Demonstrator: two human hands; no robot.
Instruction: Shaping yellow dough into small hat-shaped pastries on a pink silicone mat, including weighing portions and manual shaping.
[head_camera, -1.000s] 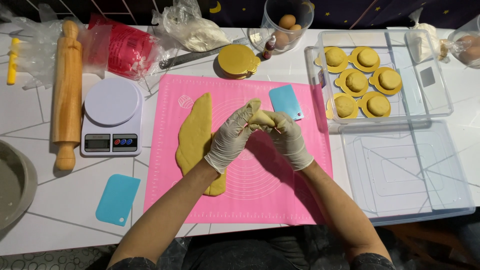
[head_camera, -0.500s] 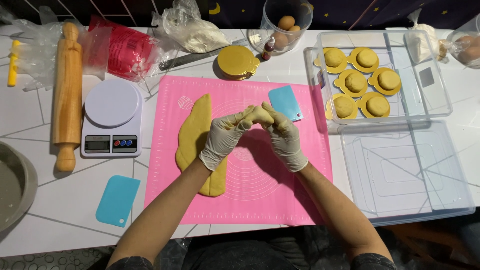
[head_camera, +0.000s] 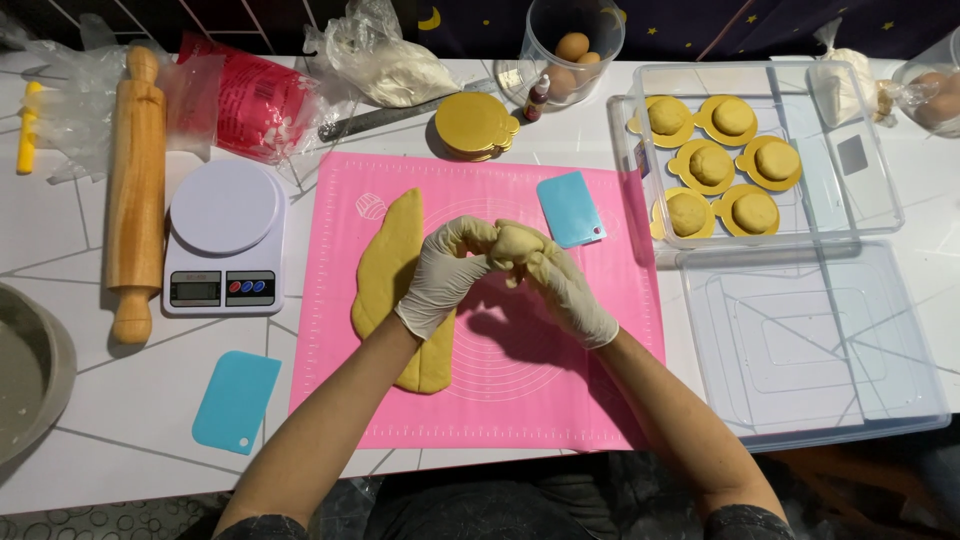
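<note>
Gloved left hand (head_camera: 447, 272) and right hand (head_camera: 568, 287) pinch dough piece (head_camera: 514, 241) above pink mat (head_camera: 520, 400).

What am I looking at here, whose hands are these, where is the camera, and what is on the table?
The view comes from a camera worn on a person's head, looking down at their own gloved hands. The left hand and right hand together pinch a small lump of dough above a pink mat. A long dough strip lies on the mat beside a blue scraper. To the left stand a kitchen scale and a rolling pin; to the right, a clear tray holds dough balls on gold discs.
</note>
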